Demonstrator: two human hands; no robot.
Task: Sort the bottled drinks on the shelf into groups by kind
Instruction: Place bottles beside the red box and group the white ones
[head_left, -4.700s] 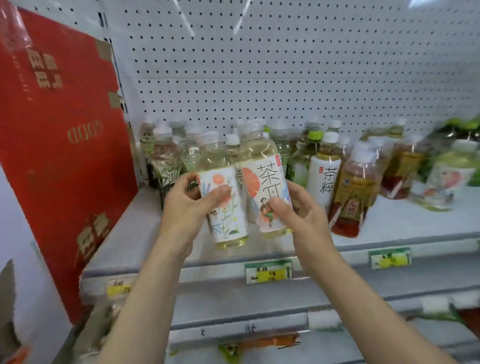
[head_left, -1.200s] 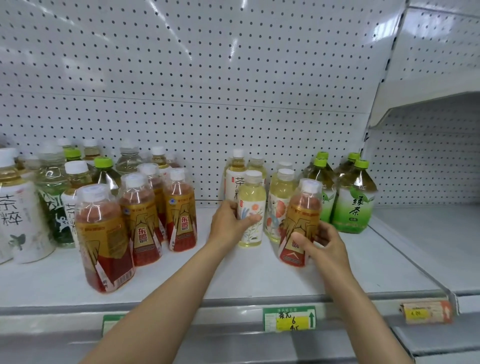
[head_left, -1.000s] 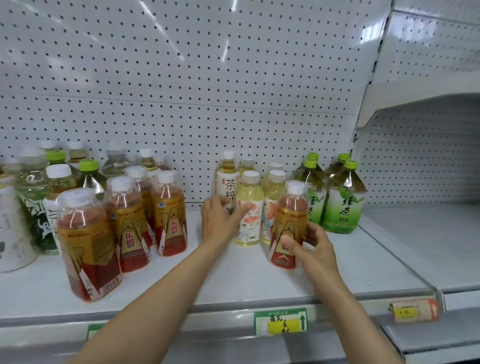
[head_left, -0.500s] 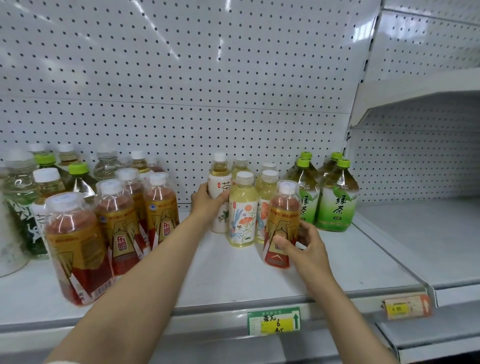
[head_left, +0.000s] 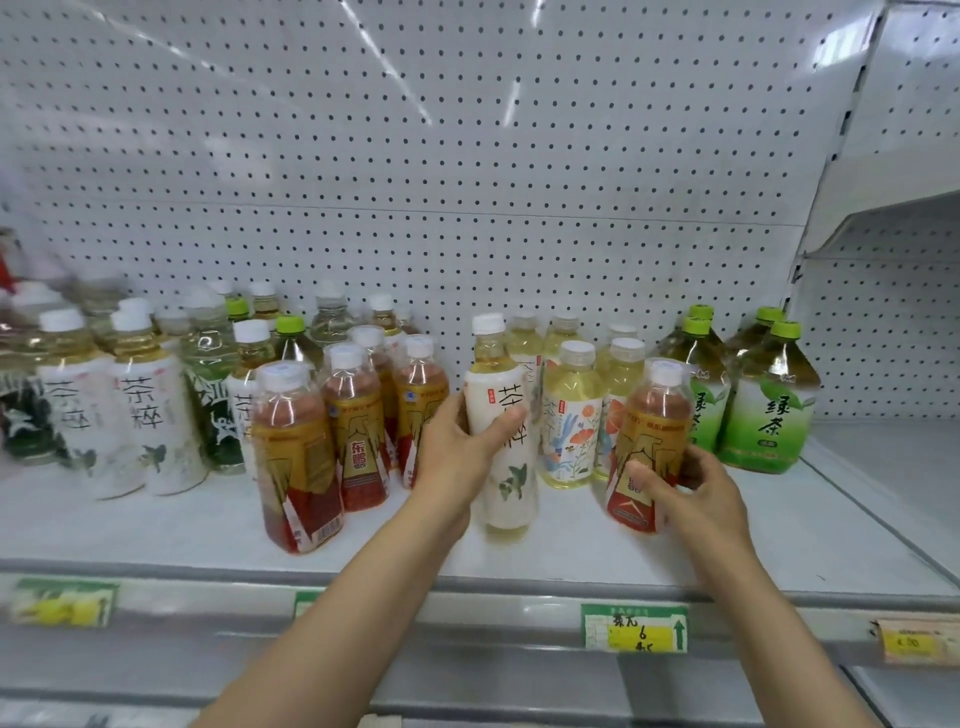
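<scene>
My left hand (head_left: 460, 457) grips a white-labelled tea bottle (head_left: 506, 467), held tilted just in front of the flower-labelled yellow bottles (head_left: 571, 421). My right hand (head_left: 675, 483) holds a red-and-gold labelled tea bottle (head_left: 649, 441) standing on the shelf (head_left: 571, 545). Left of my hands stands a cluster of the same red-and-gold bottles (head_left: 358, 421). More white-labelled bottles (head_left: 150, 415) stand at the far left. Green-capped green tea bottles (head_left: 763, 405) stand at the right.
Dark green-labelled bottles (head_left: 213, 405) and clear ones stand behind the left groups. A white pegboard (head_left: 467, 182) backs the shelf. Price tags (head_left: 634, 626) hang on the front rail. A shelf section (head_left: 893, 467) continues past a divider at the right.
My left hand has let go of the flower-labelled bottle, taken the white-labelled bottle from behind and pulled it forward, tilted. My right hand stays on the red-and-gold bottle.
</scene>
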